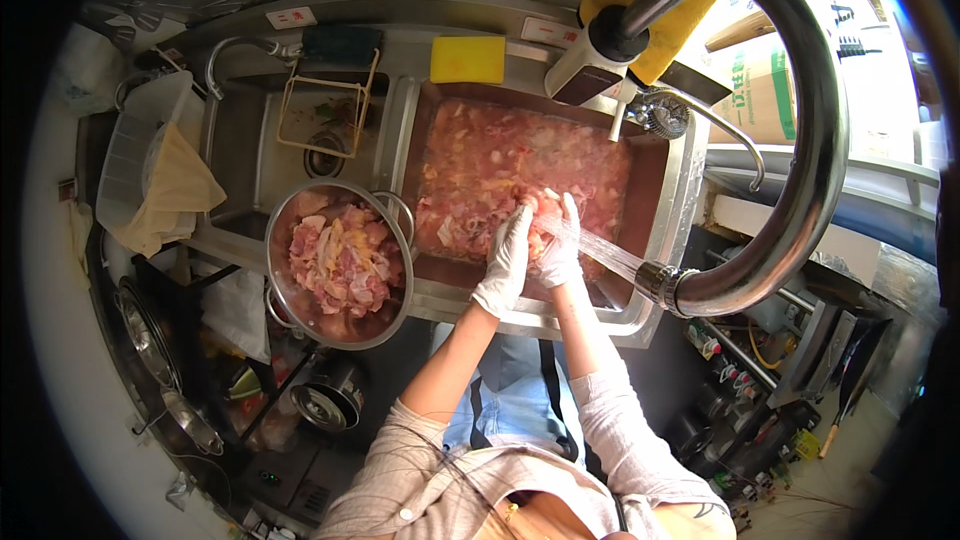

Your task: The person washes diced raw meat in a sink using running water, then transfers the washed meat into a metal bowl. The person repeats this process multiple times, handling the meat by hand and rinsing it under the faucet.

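Note:
Raw meat pieces [480, 157] lie in reddish water in the stainless steel sink basin [651, 202]. Over its near part, my gloved left hand [510, 259] and my gloved right hand [561, 247] cup a clump of raw meat [538, 217] between them. A stream of water [604, 251] from the large curved faucet [664, 289] runs onto that clump from the right. To the left of my hands, a metal pot [409, 277] with loop handles holds a heap of cut raw meat [345, 259]. My palms and some fingertips are partly hidden.
A second sink basin [240, 157] with a wire rack [281, 112] is at the left, beside a plastic bin [124, 165] with a beige cloth [176, 187]. A yellow sponge [467, 60] rests behind the basin. The faucet's arc [829, 127] rises at the right.

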`<state>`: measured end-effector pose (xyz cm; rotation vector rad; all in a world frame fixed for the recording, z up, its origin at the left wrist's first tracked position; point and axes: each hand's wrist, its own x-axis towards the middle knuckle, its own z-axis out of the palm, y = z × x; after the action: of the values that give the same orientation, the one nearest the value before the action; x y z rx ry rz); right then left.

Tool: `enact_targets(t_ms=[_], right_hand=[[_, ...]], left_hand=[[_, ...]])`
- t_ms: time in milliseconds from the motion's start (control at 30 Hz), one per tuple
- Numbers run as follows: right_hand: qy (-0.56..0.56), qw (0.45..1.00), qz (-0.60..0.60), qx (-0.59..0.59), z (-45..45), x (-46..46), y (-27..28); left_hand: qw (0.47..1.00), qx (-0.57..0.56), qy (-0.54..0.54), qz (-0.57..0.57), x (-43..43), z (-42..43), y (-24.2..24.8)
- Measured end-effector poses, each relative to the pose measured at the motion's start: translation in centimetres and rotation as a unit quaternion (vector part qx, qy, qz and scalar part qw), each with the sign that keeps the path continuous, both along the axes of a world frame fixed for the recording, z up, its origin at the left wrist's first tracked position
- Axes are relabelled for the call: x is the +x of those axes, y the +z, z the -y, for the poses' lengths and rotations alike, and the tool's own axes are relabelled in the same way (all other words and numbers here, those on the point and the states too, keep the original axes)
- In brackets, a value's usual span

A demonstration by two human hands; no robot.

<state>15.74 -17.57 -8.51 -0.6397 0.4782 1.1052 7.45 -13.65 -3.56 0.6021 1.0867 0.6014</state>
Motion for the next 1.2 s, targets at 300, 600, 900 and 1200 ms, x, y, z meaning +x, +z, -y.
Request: enact_targets(t_ms=[300, 600, 900, 1200], right_hand=[[0.087, 0.994, 0.006, 0.059, -1.3, 0.4, 2.9], [0.135, 0.699, 0.657, -0.250, 1.0, -0.9, 5.7], [0.152, 0.684, 0.664, -0.260, 0.5, -2.3, 6.2], [0.221, 0.706, 0.644, -0.195, -1.8, -6.1, 3.6]], left_hand=[[0.932, -0.280, 0.018, 0.231, -0.2, -2.4, -3.6], [0.919, -0.275, 0.059, 0.276, 2.5, -1.1, -3.8], [0.942, -0.261, 0.096, 0.190, 1.8, -0.3, -4.2], [0.946, -0.271, 0.153, 0.096, -3.1, -1.8, -5.1]])
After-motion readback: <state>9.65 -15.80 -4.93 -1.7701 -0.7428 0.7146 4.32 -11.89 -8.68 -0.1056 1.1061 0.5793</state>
